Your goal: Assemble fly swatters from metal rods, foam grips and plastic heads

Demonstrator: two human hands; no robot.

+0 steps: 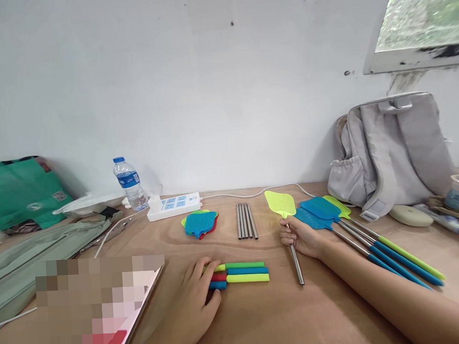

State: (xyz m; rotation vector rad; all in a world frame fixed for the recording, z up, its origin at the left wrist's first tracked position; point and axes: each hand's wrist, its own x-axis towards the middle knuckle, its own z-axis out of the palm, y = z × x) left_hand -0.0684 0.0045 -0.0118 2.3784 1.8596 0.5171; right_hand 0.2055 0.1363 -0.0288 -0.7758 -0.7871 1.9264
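Right fingers (287, 235) are clamping the yellow swatter (280, 203) while your parted left fingers (200, 268) are risking a sideways nudge, rolling grips (247, 271).

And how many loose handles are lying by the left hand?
6 visible. Right column, far to near: green handle, blue handle, yellow handle. Left column: lime handle, red handle, darker blue handle, partly behind the left hand, which may hide more.

Of two hands (301, 236), the right grips a lime swatter (280, 204).
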